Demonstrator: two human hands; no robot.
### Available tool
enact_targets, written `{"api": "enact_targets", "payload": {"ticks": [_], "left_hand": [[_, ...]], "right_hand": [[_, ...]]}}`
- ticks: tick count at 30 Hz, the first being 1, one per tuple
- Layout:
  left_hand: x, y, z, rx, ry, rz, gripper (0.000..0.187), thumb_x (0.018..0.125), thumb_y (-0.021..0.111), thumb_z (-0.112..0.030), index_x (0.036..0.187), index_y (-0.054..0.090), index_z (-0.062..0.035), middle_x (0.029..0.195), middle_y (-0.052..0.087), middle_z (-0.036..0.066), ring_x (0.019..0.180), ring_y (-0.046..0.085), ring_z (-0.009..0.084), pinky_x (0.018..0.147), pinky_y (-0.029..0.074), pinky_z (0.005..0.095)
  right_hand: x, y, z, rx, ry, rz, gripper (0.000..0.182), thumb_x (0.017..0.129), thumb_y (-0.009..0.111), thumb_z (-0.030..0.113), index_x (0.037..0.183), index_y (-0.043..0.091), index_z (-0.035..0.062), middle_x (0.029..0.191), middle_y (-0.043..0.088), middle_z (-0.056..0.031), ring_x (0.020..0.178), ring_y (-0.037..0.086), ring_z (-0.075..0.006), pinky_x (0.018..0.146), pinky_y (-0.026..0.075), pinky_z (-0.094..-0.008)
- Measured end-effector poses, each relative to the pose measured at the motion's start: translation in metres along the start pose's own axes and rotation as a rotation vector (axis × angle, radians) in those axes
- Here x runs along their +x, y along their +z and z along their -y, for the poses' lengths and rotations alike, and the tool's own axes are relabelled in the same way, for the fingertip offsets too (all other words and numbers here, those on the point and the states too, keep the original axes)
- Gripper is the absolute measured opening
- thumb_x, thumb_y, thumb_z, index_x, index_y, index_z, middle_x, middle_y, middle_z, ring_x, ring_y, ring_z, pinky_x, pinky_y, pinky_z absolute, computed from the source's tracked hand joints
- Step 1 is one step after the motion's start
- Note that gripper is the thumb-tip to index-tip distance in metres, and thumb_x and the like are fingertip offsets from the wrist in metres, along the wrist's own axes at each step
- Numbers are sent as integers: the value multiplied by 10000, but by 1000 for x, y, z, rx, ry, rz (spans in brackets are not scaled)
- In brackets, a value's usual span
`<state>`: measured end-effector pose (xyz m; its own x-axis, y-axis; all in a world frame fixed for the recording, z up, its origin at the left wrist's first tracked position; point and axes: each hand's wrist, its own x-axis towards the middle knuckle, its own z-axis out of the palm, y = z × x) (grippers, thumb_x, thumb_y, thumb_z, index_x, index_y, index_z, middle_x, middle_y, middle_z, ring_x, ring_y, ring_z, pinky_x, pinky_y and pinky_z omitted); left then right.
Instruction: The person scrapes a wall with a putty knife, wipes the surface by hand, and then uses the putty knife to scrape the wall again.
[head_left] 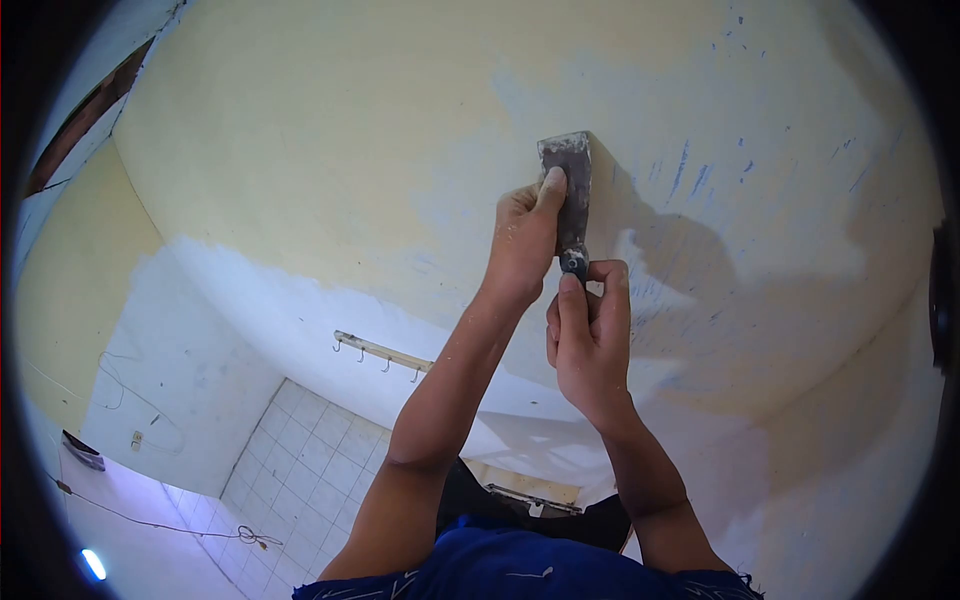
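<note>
A putty knife (573,200) with a dull, paint-crusted blade is held up against the wall (420,130), its wide edge pointing upward. My left hand (530,230) grips the blade from the left, thumb pressed flat on its face. Lower down, my right hand (595,340) pinches the dark handle end between thumb and curled fingers. Around the blade the wall is cream and whitish, with blue scrape marks to the right. Both hands cast shadows to the right of the tool.
A hook rail (385,353) is fixed on the wall behind my left forearm. White floor tiles (310,450) show at lower left, with a loose cord (250,536) nearby. A socket (137,438) sits on the left wall. A dark object (940,300) stands at the right edge.
</note>
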<state>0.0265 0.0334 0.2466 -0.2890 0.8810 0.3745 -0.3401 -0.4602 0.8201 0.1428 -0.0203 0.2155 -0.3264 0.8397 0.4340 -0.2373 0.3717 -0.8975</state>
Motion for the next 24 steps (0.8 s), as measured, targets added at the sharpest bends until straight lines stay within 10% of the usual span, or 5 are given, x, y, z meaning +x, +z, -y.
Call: {"api": "enact_targets", "payload": {"ticks": [24], "left_hand": [[14,7,-37,65,94,17,390,1035,528,-329,868,671,-7,734,658,39,578,566,69,505,448,244]], "right_hand": [[17,12,34,110,-53,43,165,1048,476,149,1073,359,36,686,485,-14,557,424,-26,464,322,-201]]}}
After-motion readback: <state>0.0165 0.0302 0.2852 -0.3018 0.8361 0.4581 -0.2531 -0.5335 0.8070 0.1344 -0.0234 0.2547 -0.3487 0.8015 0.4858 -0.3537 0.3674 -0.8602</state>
